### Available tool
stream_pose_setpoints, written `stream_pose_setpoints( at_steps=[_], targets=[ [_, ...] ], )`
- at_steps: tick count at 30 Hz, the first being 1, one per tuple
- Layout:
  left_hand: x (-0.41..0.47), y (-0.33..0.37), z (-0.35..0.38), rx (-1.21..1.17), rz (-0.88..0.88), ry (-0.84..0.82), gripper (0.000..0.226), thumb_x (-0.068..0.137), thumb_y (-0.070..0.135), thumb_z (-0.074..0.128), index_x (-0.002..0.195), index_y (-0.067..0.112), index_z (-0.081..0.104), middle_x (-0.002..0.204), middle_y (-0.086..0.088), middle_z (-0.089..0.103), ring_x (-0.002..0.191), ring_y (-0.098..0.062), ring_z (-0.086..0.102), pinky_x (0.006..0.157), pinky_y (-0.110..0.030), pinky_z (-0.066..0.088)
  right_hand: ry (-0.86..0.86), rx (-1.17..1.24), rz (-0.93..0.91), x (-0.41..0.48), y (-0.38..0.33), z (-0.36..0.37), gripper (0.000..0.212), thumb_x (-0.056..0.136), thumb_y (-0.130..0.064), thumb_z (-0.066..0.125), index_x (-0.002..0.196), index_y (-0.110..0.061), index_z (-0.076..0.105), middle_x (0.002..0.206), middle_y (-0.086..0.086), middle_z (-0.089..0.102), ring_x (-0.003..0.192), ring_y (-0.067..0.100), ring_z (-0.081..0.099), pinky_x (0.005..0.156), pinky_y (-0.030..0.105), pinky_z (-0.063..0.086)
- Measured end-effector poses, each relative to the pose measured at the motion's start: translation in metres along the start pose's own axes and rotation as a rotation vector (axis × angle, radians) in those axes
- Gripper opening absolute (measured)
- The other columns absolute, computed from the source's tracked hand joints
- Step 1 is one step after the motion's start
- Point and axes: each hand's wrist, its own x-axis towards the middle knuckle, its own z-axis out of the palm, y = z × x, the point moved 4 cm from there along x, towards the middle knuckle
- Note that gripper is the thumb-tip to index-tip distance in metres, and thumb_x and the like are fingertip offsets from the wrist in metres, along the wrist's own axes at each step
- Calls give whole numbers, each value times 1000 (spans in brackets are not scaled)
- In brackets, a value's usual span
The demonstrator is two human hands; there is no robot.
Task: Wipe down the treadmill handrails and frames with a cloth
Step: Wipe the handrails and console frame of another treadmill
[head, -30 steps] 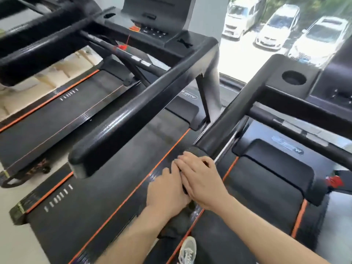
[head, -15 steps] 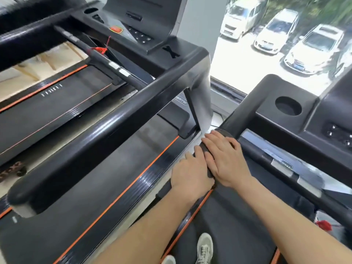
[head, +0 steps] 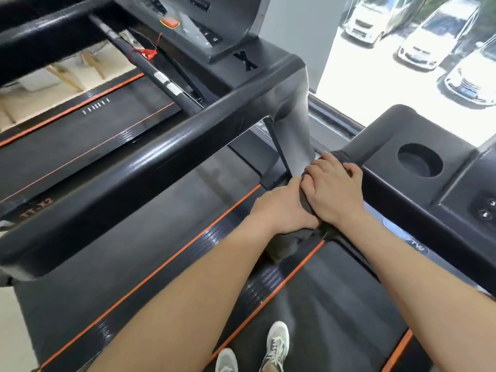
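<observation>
While both hands clamp a dark cloth (head: 308,204) round the handrail (head: 362,151), the step in hand looks like wiping that rail along its length. The right hand (head: 335,193) lies on top of the rail, its fingers (head: 320,167) curled down over the cloth. The left hand (head: 281,209) wraps the cloth from the rail's left side, touching the right hand, its fingertips out of sight. A loose end of cloth hangs below the rail. Just beyond the hands the rail meets the console by the cup holder (head: 420,160), so little bare rail lies ahead. The next move, I judge, calls for a firm, even slide up to that joint, then a shift to the post (head: 292,135) left of the rail.
</observation>
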Motion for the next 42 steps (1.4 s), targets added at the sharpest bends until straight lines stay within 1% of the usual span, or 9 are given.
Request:
stream_pose_setpoints(
  at_steps=[3,8,13,19,24,28,33,36,42],
  targets=[
    [-58,-29,1,79,-44,108,74,62,59,66,125,33,36,117,9,61,103,-25,62,82,-42,50,40,88,-58,-36,-48,1,42,91,-34,29,86,-21,68,101,-6,68,128,18,48,105,44,20],
    [-158,-90,0,158,-165,173,66,67,65,59,123,37,36,118,12,60,102,-21,64,80,-38,47,73,184,-177,-102,-141,0,29,90,-30,41,83,-22,68,95,-7,69,121,18,55,109,45,24],
    [-243,-136,-8,180,-242,220,59,69,64,55,121,44,36,113,18,60,99,-14,65,76,-32,46,86,273,-247,-155,-219,-1,20,88,-30,48,74,-22,59,78,-4,59,93,19,58,107,41,28],
    [-301,-197,-9,1,-307,110,84,62,76,61,137,50,32,126,23,57,111,-4,57,86,-23,45,73,283,-399,-189,-278,2,24,85,-31,49,68,-19,61,71,0,59,79,21,56,99,39,36],
    [-276,-182,-11,89,-201,65,80,60,78,58,129,47,35,106,22,64,95,-5,62,83,-30,52,36,258,-655,-174,-249,7,30,93,-35,41,86,-17,65,83,-2,64,83,21,58,93,35,38],
    [-247,-151,-7,208,-188,168,74,64,77,53,126,38,37,114,15,62,100,-16,64,81,-35,50,96,227,-665,-149,-205,5,31,90,-37,44,96,-18,67,95,-4,67,93,19,61,96,35,38],
    [-199,-119,-3,239,-134,186,75,73,77,49,130,31,34,122,6,57,106,-23,62,85,-39,49,100,190,-585,-110,-155,1,31,87,-39,46,91,-19,69,94,-6,69,93,16,63,97,34,39],
    [-163,-98,-1,267,-58,187,70,83,77,34,132,28,33,126,1,57,105,-29,62,84,-43,49,85,183,-497,-81,-121,-3,27,86,-37,47,83,-21,68,85,-8,68,88,14,63,93,32,40],
    [-80,-33,1,359,30,292,46,101,55,18,127,22,36,117,-3,61,97,-34,64,72,-40,44,-55,69,-321,-14,-46,-5,37,84,-34,30,67,-21,60,64,-5,62,71,17,57,79,27,33]
  ],
)
